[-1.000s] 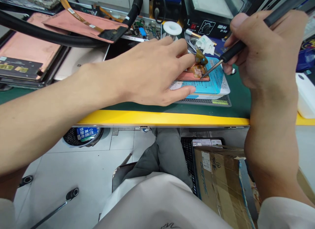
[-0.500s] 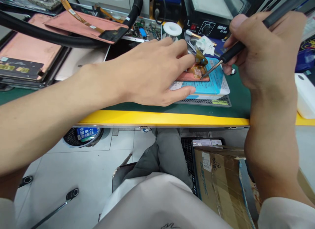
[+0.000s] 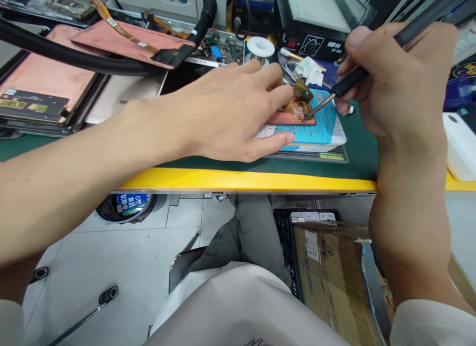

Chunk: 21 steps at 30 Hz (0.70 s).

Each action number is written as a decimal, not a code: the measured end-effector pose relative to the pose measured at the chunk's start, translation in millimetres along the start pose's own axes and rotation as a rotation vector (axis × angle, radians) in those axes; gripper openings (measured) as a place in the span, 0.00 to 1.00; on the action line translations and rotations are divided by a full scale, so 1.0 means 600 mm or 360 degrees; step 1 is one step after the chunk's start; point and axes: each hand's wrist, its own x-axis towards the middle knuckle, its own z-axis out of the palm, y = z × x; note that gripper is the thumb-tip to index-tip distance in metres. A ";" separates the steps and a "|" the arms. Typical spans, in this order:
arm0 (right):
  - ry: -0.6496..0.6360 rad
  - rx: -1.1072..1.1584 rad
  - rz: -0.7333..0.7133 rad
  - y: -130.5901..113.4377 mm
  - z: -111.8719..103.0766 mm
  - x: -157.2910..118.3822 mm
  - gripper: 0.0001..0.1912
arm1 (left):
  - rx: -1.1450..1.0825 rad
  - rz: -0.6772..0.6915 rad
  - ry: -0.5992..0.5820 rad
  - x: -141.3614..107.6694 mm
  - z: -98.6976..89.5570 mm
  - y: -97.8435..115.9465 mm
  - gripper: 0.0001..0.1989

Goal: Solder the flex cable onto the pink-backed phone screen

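"Fingers of my right hand (image 3: 405,76) are clamped around the black-handled tool (image 3: 349,83). On my left hand (image 3: 238,113) the thumb and index stand apart; I can't tell what the other fingertips touch."

"And the copper-coloured plate (image 3: 292,119)?"

"Partly under those left fingers, just beyond the thumb; I have the tool's metal tip at its right end. It lies on a blue-and-white block (image 3: 327,130), with a grey perforated panel (image 3: 312,155) beneath."

"What surface do you get?"

"Green worktop (image 3: 362,150) around the fingers, and its yellow edge (image 3: 241,180) on their near side."

"Farther out?"

"I see a white spool (image 3: 260,47) just past the left knuckles, larger copper-coloured panels (image 3: 67,81) left of them, and a black control box (image 3: 312,43) beyond both hands. Well below the fingers, a cardboard box (image 3: 327,276) and pale tiled floor (image 3: 122,257)."
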 end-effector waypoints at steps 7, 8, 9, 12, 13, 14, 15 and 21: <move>0.0006 0.0061 -0.0054 0.000 0.003 -0.001 0.16 | -0.0029 -0.0009 0.0005 0.001 0.000 -0.002 0.36; 0.0019 0.0073 -0.0062 0.001 0.003 0.000 0.16 | -0.0025 -0.0013 -0.0001 0.001 0.000 -0.002 0.35; 0.0027 0.0082 -0.0063 0.003 0.004 0.001 0.16 | -0.0020 -0.0018 -0.0003 0.001 0.000 -0.003 0.35; 0.0040 0.0076 -0.0044 0.007 0.004 0.005 0.17 | -0.0013 -0.0035 0.0007 0.001 0.001 -0.003 0.35; 0.0049 0.0068 -0.0039 0.008 0.004 0.005 0.18 | -0.0017 -0.0039 0.0013 0.000 0.001 -0.002 0.35; 0.0052 0.0061 -0.0031 0.008 0.003 0.006 0.18 | -0.0021 -0.0040 0.0018 0.000 0.001 -0.002 0.34; 0.0057 0.0054 -0.0022 0.009 0.003 0.006 0.18 | -0.0022 -0.0036 0.0020 0.000 0.001 -0.002 0.34; 0.0068 0.0020 -0.0027 0.005 0.003 0.002 0.17 | -0.0028 -0.0021 -0.0003 0.001 -0.002 0.002 0.36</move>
